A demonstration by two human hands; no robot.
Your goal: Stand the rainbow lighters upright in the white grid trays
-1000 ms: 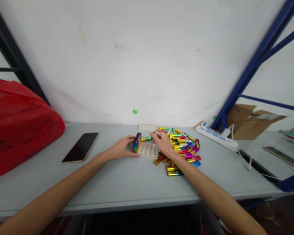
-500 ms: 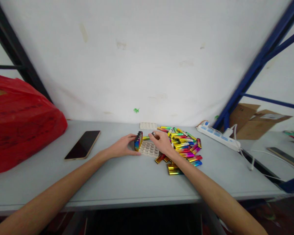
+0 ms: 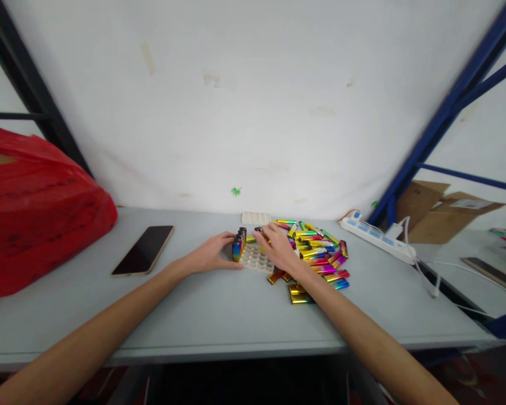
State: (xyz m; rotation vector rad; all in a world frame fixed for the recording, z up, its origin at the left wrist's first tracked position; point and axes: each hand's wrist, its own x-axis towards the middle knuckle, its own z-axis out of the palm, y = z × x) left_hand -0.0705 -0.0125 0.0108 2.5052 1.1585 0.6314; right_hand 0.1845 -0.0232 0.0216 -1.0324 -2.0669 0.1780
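Note:
A pale tray with rows of holes lies on the table, and a row of shiny rainbow lighters stands upright along its left end. My left hand spans that end, thumb at the near corner and fingers at the far side, gripping the tray beside the lighters. Over the tray's right half, my right hand pinches a lighter whose dark top shows at the fingertips. Its lower part is mostly hidden behind the fingers. To the right lies a loose pile of metallic lighters.
Behind, near the wall, sits a second pale tray. A phone lies left on the grey table, with a red plastic bag further left. A white power strip with cables and a cardboard box stand right.
My right hand has shifted slightly left and turned over the tray, its fingers more extended around the lighter. My left hand keeps its place at the tray's left end.

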